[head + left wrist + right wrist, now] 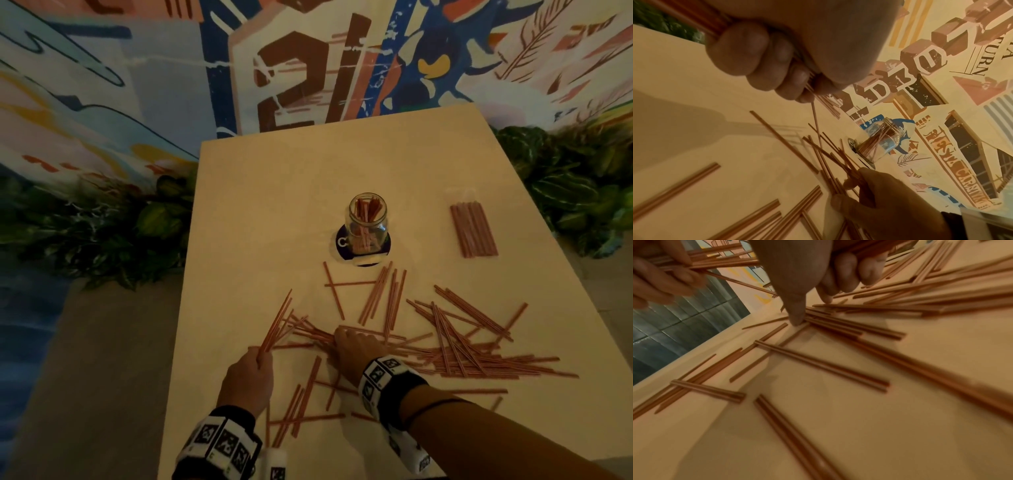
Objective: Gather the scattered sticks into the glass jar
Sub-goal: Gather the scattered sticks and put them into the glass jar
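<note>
A clear glass jar (368,222) stands upright mid-table on a dark coaster and holds several reddish sticks; it also shows in the left wrist view as the jar (877,141). Many loose sticks (459,342) lie scattered across the near half of the table. My left hand (260,356) grips a bundle of sticks (279,320) that fans up and away; its fingers (760,53) are curled round them. My right hand (342,337) is down on the pile's middle, thumb (797,318) pressing on sticks and curled fingers (846,272) gathering several.
A packed bundle of sticks (474,229) lies flat to the right of the jar. The pale table (260,205) ends close to my left hand. Leafy plants (102,233) flank both sides below a painted wall (308,68).
</note>
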The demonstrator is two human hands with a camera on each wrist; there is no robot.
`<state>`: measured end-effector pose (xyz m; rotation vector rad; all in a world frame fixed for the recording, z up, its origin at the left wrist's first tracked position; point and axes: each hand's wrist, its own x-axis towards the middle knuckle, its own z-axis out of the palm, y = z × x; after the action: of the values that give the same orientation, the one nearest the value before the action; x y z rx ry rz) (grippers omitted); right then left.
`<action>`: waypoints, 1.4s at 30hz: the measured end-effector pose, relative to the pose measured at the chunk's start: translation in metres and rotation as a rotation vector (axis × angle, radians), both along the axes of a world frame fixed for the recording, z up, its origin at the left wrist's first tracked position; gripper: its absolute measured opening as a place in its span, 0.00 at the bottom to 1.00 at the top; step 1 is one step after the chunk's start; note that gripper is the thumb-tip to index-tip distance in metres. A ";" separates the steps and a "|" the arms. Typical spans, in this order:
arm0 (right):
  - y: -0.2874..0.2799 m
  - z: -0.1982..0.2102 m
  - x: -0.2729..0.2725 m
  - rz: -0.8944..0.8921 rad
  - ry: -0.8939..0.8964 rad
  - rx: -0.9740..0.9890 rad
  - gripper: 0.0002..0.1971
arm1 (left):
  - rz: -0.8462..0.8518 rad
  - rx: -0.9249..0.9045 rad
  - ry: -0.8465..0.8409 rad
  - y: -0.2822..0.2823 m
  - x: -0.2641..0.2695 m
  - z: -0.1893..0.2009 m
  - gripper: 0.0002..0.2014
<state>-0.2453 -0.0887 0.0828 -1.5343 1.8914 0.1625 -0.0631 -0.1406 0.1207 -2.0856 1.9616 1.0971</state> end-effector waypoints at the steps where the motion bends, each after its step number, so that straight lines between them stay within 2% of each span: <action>1: -0.001 0.000 0.001 0.007 0.007 0.000 0.18 | 0.002 0.004 -0.001 0.000 0.001 0.000 0.19; 7: -0.007 -0.003 -0.005 0.055 0.026 0.030 0.14 | -0.023 -0.003 -0.050 0.001 0.003 0.000 0.16; 12: -0.006 0.002 -0.019 -0.028 -0.007 0.066 0.15 | -0.140 0.008 -0.158 -0.002 0.007 -0.007 0.17; 16: -0.006 0.008 -0.036 -0.153 -0.182 0.126 0.15 | -0.170 0.054 -0.199 -0.002 0.007 -0.008 0.19; 19: -0.004 0.018 -0.047 -0.183 -0.225 0.161 0.22 | -0.153 0.069 -0.166 -0.001 0.007 -0.006 0.17; 21: 0.000 0.022 -0.053 -0.173 -0.214 0.181 0.30 | -0.131 0.052 -0.129 0.001 0.006 -0.003 0.15; 22: 0.002 0.024 -0.057 -0.177 -0.210 0.184 0.30 | -0.115 0.041 -0.107 0.002 0.005 -0.001 0.14; 27: 0.012 0.029 -0.076 -0.328 -0.246 0.179 0.20 | 0.011 0.035 0.011 0.005 -0.003 0.005 0.12; 31: 0.017 0.029 -0.089 -0.445 -0.324 0.092 0.14 | 0.113 0.043 0.217 0.008 -0.023 0.013 0.13; 34: 0.014 0.033 -0.086 -0.553 -0.466 -0.040 0.06 | 0.142 0.092 0.402 0.009 -0.053 0.022 0.13; 38: 0.000 0.052 -0.071 -0.769 -0.781 -0.209 0.14 | 0.174 0.311 0.583 0.009 -0.091 0.032 0.15; 40: -0.005 0.063 -0.065 -0.908 -0.911 -0.224 0.14 | 0.123 0.412 0.634 0.013 -0.105 0.038 0.15; 42: -0.008 0.069 -0.063 -0.973 -0.968 -0.233 0.19 | 0.057 0.481 0.657 0.018 -0.114 0.044 0.12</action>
<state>-0.3083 -0.0967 0.1518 -0.4525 1.6007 -1.0569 -0.1773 -0.1225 0.1644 -1.6517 1.5799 2.2149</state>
